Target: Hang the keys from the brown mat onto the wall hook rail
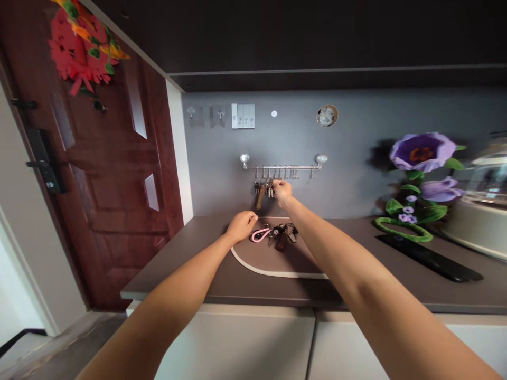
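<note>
A chrome hook rail [283,167] is fixed to the grey wall above the counter. Bunches of keys [263,190] hang from its left hooks. My right hand [282,192] reaches up to them, fingers pinched on a hanging key bunch. My left hand [241,226] rests on the brown counter, fingers curled beside a pink loop key strap [260,234]. More keys [282,233] lie in a pile on a brown oval mat with a white rim [273,272], just right of that hand.
A dark red door [99,158] with a black lock stands at the left. Purple artificial flowers [423,174] and a black flat object [431,258] sit on the counter at the right, beside a pale pot [479,211]. Light switches [243,115] are on the wall.
</note>
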Demonstrator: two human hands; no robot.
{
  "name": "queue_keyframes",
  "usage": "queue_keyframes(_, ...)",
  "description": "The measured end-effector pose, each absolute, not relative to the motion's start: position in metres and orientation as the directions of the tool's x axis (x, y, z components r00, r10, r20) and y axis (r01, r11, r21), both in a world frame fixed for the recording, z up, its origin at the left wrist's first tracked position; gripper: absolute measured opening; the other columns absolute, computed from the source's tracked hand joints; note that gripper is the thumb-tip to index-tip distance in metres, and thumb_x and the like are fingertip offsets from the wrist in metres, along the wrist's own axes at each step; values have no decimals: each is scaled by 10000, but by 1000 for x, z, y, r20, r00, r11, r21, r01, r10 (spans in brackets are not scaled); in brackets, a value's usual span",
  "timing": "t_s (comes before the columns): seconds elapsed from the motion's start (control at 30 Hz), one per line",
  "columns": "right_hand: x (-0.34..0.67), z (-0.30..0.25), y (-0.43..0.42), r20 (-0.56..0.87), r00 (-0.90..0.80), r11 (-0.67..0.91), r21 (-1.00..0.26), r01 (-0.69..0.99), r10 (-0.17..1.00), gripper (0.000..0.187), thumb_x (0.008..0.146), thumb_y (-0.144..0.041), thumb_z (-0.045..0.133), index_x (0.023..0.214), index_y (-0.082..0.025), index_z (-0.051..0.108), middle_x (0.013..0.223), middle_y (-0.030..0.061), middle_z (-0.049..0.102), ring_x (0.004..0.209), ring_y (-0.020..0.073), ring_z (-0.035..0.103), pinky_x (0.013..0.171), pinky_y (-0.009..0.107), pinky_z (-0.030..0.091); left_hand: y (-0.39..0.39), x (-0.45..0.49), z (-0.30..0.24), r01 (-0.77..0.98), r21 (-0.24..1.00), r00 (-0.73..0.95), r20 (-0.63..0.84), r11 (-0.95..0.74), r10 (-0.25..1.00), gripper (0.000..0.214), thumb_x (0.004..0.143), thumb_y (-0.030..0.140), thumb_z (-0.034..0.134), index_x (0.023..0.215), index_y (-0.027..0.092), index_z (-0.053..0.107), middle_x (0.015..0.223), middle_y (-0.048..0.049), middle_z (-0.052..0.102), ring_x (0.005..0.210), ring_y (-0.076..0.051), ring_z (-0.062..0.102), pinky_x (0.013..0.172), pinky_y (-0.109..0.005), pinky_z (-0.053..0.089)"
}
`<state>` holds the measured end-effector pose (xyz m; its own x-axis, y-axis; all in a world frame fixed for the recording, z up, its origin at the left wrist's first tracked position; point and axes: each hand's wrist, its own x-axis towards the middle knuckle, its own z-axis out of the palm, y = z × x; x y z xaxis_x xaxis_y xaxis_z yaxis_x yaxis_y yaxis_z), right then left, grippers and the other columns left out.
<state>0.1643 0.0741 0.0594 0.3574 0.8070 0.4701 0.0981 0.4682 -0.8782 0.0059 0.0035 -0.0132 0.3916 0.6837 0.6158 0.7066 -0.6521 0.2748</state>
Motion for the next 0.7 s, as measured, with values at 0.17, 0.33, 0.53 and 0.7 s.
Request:
queue_keyframes(0.17, 164, 66, 54, 306, 248, 330, -942, -61, 919, 109, 716, -110, 428, 688, -160, 521, 558, -39, 493, 475, 54, 425, 517, 187, 380, 4, 5, -14, 682, 307, 384, 622, -663, 683, 252, 813, 251, 390, 790, 147, 618, 755, -46, 630, 683, -133, 525, 633, -237, 375)
queue_keyframes(0.33, 167, 68, 39, 317, 303, 328, -945, 14, 899, 117, 681, -98, 472, 734, -154, 560, 725, -10, 572, 627, 61, 475, 647, 197, 403, 2, 4, -13, 643, 358, 377, 621, -677, 687, 225, 784, 246, 426, 805, 146, 626, 760, -40, 634, 673, -124, 528, 631, -228, 386)
queue_keyframes(0.53, 170, 60, 15, 341, 265, 343, -938, 42, 902, 201, 697, -159, 479, 870, -149, 582, 917, 36, 607, 745, 92, 508, 714, 237, 414, 0, 3, -12, 618, 399, 379, 604, -678, 701, 225, 770, 272, 452, 827, 153, 634, 775, -32, 635, 654, -118, 526, 632, -227, 400)
queue_keyframes(0.7, 175, 37, -4, 378, 180, 370, -926, 78, 908, 189, 699, -177, 502, 868, -149, 584, 945, 46, 608, 778, 101, 532, 738, 252, 418, 2, 3, -14, 612, 403, 386, 598, -680, 702, 241, 774, 257, 455, 893, 149, 635, 836, -47, 641, 708, -126, 546, 695, -238, 419)
